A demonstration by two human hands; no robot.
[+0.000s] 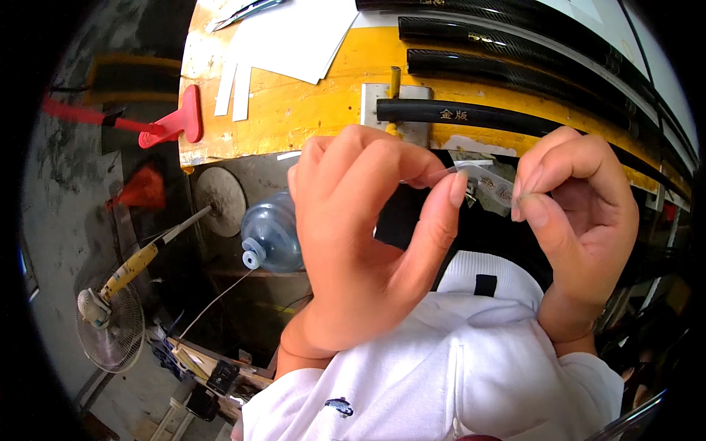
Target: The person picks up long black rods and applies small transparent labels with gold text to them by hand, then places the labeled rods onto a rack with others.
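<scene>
In front of my chest, both hands stretch a narrow strip of clear film with small gold characters on it. My left hand pinches the strip's left end near thumb and forefinger. The thumb and fingertips of my right hand are closed on its other end. Beyond the hands, a black tube with gold characters near its end lies across a small metal plate on the yellow workbench. Other glossy black tubes lie side by side farther back.
White paper sheets, two narrow paper strips and scissors lie at the bench's far left. A red T-shaped plastic piece sits at its left edge. Below are a blue water jug and a standing fan.
</scene>
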